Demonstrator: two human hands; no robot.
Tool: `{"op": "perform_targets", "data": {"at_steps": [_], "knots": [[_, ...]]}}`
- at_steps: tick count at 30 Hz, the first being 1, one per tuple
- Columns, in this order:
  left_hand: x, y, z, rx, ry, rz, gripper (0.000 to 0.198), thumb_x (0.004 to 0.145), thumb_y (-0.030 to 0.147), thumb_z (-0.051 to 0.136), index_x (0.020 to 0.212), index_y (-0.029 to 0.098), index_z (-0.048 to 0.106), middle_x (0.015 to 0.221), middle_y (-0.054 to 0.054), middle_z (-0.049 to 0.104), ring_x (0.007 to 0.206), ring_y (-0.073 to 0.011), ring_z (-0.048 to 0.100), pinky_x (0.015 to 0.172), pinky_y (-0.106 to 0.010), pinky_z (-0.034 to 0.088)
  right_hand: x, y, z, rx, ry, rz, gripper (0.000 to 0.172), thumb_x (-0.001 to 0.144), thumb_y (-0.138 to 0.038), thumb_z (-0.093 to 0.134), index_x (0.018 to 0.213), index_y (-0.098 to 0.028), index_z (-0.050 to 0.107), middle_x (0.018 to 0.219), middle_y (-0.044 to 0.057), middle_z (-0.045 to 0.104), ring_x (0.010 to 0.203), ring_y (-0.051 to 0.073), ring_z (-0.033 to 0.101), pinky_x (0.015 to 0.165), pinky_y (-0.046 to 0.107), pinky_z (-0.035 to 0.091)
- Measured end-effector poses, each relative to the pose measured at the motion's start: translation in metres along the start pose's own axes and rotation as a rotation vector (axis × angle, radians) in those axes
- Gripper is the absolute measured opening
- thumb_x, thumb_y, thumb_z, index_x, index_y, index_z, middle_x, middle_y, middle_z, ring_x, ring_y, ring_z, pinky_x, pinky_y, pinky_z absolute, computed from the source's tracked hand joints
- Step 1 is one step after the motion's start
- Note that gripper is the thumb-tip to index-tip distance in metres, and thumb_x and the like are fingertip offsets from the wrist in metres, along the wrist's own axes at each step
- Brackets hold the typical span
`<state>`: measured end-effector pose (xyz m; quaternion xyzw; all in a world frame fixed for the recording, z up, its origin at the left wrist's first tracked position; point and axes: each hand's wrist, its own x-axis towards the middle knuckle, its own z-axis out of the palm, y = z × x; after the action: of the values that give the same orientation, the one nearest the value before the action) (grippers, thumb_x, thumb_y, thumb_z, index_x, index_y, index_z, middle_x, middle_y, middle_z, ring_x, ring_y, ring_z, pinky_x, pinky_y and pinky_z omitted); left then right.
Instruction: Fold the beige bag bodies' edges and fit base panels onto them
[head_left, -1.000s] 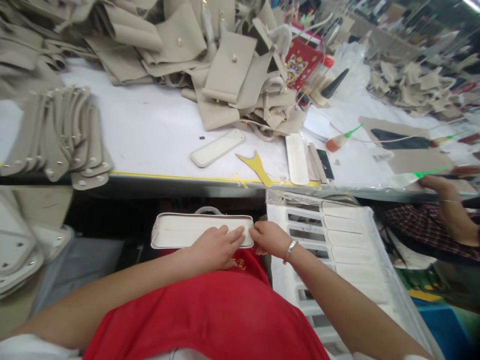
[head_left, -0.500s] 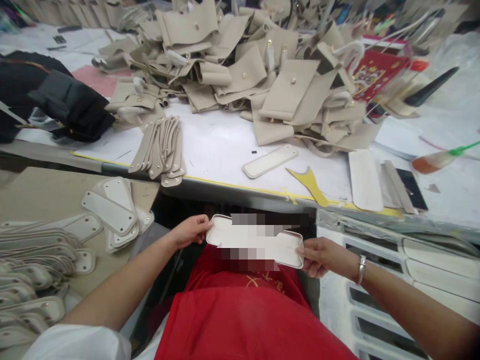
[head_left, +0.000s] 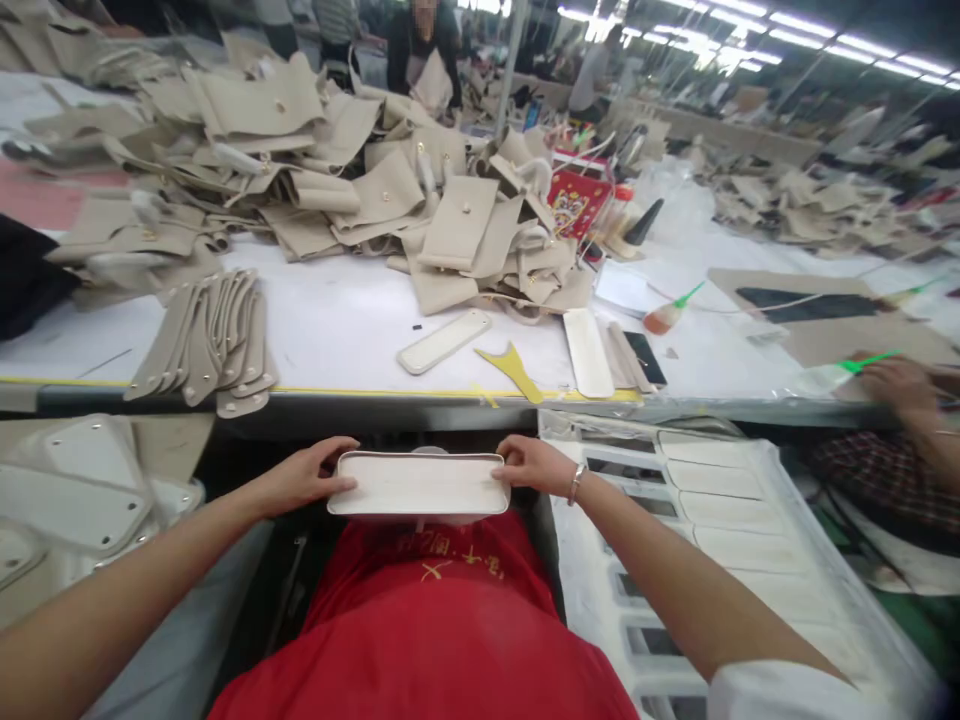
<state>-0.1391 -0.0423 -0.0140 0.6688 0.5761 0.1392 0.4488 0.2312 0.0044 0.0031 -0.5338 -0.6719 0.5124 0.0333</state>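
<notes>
A long cream panel with rounded corners and a raised rim (head_left: 420,485) is held level above my lap, its hollow side facing me. My left hand (head_left: 311,475) pinches its left end, thumb on the inside face. At the opposite end my right hand (head_left: 534,466) grips the rim between thumb and fingers. Beyond it on the table lie a similar flat pale panel (head_left: 444,342), a yellow forked piece (head_left: 512,370) and a white strip (head_left: 588,352). Overlapping beige strips with metal studs (head_left: 206,335) sit to the left.
Beige bag parts (head_left: 360,195) are heaped across the white table (head_left: 337,345). White studded pieces (head_left: 75,485) lie at my left. A slotted white rack (head_left: 555,440) holding pale panels stands at my right. Another person's hand (head_left: 900,385) is near a green-tipped bottle (head_left: 862,365).
My view has swung right and upward, bringing the far room and a neighbouring person into sight. The panel, tilted before, is now level. Both hands still hold its ends.
</notes>
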Motion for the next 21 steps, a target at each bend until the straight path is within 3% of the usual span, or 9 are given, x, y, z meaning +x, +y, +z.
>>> {"op": "perform_targets", "data": {"at_steps": [3,6,9,13,17,21], "knots": [[0.02,0.041,0.015,0.175,0.035,0.195,0.057,0.076,0.046,0.054,0.124,0.017,0.046,0.127,-0.009,0.053,0.114,-0.0229,0.05,0.097,-0.034,0.038,-0.002,-0.007,0.0,-0.195,0.213,-0.303,0.048,0.068,-0.039,0.069,0.106,-0.015,0.054,0.092,0.006,0.064,0.074,0.013,0.06,0.068,0.025,0.048],[0.047,0.083,0.038,0.245,-0.103,0.341,0.045,0.081,0.036,0.048,0.122,0.019,0.05,0.114,-0.006,0.063,0.102,-0.0193,0.058,0.089,-0.029,0.042,-0.004,-0.014,0.002,-0.41,0.239,-0.442,0.027,0.075,-0.027,0.062,0.099,-0.015,0.059,0.088,0.006,0.064,0.075,0.014,0.058,0.07,0.025,0.044],[0.069,0.105,0.051,0.315,-0.206,0.407,0.034,0.081,0.028,0.046,0.11,0.02,0.06,0.102,-0.003,0.068,0.091,-0.0173,0.062,0.081,-0.024,0.044,-0.003,-0.013,0.004,-0.606,0.277,-0.52,0.017,0.082,-0.023,0.054,0.094,-0.016,0.062,0.084,0.005,0.064,0.076,0.014,0.057,0.068,0.024,0.041],[0.077,0.104,0.054,0.365,-0.236,0.43,0.029,0.081,0.029,0.047,0.1,0.021,0.068,0.098,0.0,0.07,0.086,-0.0156,0.063,0.078,-0.02,0.043,0.0,-0.003,0.006,-0.733,0.287,-0.623,0.022,0.088,-0.027,0.046,0.094,-0.018,0.064,0.084,0.006,0.063,0.077,0.014,0.055,0.066,0.023,0.038],[0.071,0.097,0.057,0.439,-0.215,0.47,0.034,0.086,0.034,0.042,0.107,0.023,0.066,0.103,-0.001,0.069,0.089,-0.0151,0.063,0.078,-0.019,0.043,0.001,0.002,0.01,-0.764,0.29,-0.667,0.023,0.088,-0.027,0.045,0.089,-0.02,0.067,0.085,0.006,0.063,0.076,0.013,0.055,0.064,0.022,0.037],[0.067,0.095,0.063,0.647,-0.221,0.571,0.036,0.087,0.025,0.038,0.113,0.021,0.062,0.11,-0.005,0.066,0.095,-0.0178,0.062,0.08,-0.023,0.043,-0.001,-0.002,0.009,-0.746,0.241,-0.694,0.022,0.086,-0.026,0.047,0.086,-0.02,0.068,0.085,0.005,0.062,0.076,0.013,0.054,0.065,0.022,0.037]]}}
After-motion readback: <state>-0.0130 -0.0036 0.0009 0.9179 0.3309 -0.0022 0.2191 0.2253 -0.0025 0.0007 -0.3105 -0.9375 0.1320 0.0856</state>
